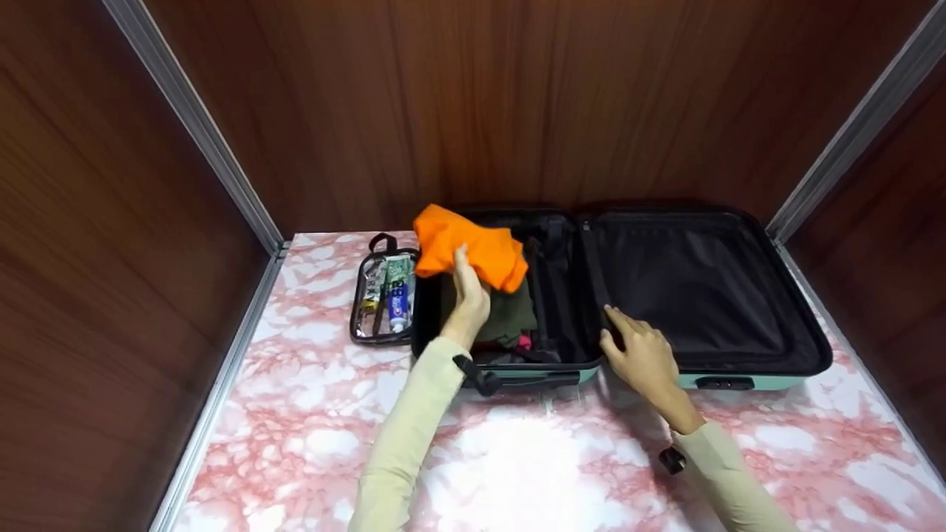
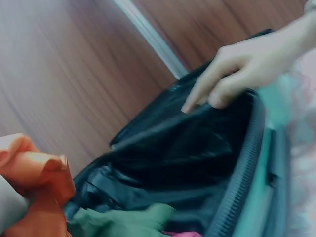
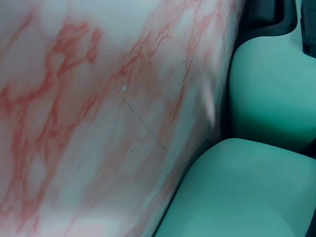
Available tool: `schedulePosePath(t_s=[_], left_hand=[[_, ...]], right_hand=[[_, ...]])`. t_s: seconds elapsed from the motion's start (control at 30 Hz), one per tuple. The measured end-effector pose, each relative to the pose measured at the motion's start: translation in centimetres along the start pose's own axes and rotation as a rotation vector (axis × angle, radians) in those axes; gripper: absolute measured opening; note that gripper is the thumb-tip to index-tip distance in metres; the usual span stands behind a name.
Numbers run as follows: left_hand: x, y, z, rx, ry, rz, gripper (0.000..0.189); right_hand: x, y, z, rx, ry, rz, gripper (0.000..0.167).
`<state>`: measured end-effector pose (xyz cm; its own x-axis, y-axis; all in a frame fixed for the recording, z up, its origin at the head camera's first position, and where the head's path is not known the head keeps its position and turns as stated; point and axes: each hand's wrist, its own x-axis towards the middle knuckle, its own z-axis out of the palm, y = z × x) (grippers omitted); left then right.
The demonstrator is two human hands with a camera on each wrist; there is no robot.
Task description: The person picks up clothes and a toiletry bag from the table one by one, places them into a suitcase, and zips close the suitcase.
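An orange folded cloth [image 1: 480,247] is held up by my left hand [image 1: 471,299] over the left half of an open suitcase [image 1: 698,288] with a green shell and black lining. In the left wrist view, the orange cloth [image 2: 37,182] hangs at the lower left, its folds blurred. Beneath it, dark green clothing [image 1: 517,314] lies in the suitcase, along with a small pink item [image 1: 525,340]. My right hand [image 1: 644,358] rests with loosely bent fingers at the inner edge between the two halves. The right wrist view catches only the shell and table.
Left of the suitcase lies a clear toiletry pouch [image 1: 358,314] with black trim, holding a toothpaste tube [image 1: 398,303] and other items. The table [image 1: 310,443] has a pink and white marbled top. Wood-patterned panels [image 1: 517,103] enclose the back and both sides.
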<state>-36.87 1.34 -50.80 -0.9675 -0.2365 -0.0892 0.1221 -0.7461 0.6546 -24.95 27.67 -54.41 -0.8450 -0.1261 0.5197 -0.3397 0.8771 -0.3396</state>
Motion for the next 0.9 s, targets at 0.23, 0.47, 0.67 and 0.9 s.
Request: schedulePosePath(t_s=[0.23,0.47,0.67,0.9], left_hand=[[-2.2,-1.1,-0.6,-0.070,0.151,-0.040,0.049],[-4.9,-1.5,1.1,-0.154,0.127,-0.069,0.038],[-4.2,-3.2,-1.1,-0.145,0.215,-0.142,0.039],[2.7,-11.3,-9.3,-0.126,0.184,-0.286,0.060]], right_hand=[[0.0,0.1,-0.1,0.005,0.019,-0.007,0.043],[0.0,-0.2,0.3,0.020,0.016,-0.005,0.043],[-0.2,-0.2,0.4,0.015,0.015,-0.001,0.043],[0.0,-0.1,0.1,0.002,0.027,-0.001,0.043]])
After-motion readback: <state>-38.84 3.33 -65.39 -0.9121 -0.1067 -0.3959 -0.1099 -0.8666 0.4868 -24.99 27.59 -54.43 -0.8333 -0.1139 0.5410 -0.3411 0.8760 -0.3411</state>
